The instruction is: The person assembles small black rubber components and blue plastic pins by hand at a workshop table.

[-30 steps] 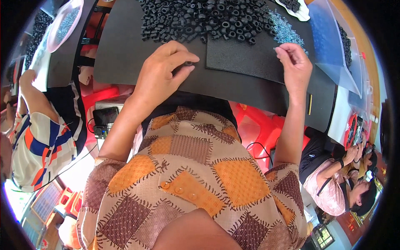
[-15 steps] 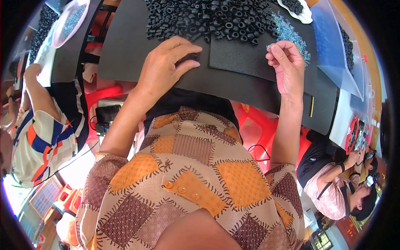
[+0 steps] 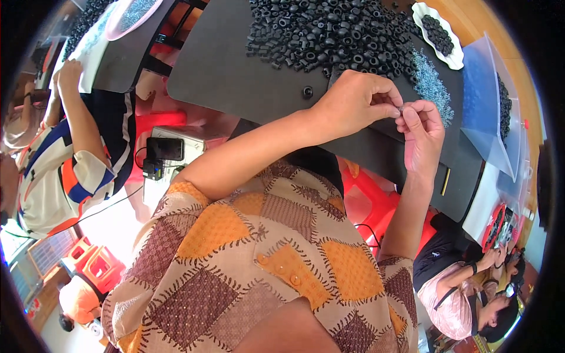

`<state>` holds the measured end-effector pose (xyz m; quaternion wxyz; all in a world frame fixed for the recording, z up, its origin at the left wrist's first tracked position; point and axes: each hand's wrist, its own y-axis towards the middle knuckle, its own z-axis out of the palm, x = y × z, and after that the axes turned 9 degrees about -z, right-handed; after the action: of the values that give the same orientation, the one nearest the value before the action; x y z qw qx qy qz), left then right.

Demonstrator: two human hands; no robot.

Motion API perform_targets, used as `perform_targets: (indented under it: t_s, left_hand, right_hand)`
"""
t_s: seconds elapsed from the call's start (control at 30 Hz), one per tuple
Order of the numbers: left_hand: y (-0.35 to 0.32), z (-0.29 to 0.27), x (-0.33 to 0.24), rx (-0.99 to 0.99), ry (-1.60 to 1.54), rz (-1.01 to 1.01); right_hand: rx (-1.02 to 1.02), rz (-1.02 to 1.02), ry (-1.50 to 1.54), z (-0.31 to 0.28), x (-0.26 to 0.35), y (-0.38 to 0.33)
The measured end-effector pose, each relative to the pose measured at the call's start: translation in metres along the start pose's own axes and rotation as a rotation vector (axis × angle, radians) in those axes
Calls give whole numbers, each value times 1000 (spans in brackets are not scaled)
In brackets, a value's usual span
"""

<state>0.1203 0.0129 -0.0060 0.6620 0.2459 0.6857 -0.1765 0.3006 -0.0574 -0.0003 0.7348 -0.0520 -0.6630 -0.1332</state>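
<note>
My left hand reaches across to the right, its thumb and forefinger pinched together. Their tips meet those of my right hand, which is also closed in a pinch. Whatever tiny thing sits between the fingertips is mostly hidden. A single hollow black rubber-like cap stands on the dark table, left of my left hand. Beyond my hands spreads a big heap of black caps. Beside it, nearer my right hand, is a pile of small light-blue clear pieces. A dark mat lies partly under my left hand.
A white scalloped dish holds black pieces at the far right. Next to it stands a translucent plastic bin. A thin yellow stick lies near the right edge. Other people sit at tables on both sides; red stools stand around.
My left hand has moved right, leaving a black cap on the table, and now meets my right hand at the fingertips. The view has shifted slightly.
</note>
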Motion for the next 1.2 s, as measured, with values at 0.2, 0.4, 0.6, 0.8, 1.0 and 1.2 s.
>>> perform_targets:
  t_s: [0.2,0.4,0.6,0.8,1.0,1.2]
  left_hand:
    - [9,-23,2,-10,5,-68]
    - [12,-18,0,79,-118,-179]
    - [18,-19,8,153,-302,-317]
    - [20,-17,17,133,-441,-352]
    - [11,-19,18,85,-397,-290]
    - [-22,-21,9,-80,-106,-50]
  right_hand:
    - [-5,-16,-24,21,-2,13]
    - [6,-187,-234,16,-1,12]
    - [49,-360,-114,11,-7,19]
    - [-37,-215,8,5,-9,27]
    - [107,-574,-1258,-2,-15,36]
    - [65,-461,-611,26,9,-6]
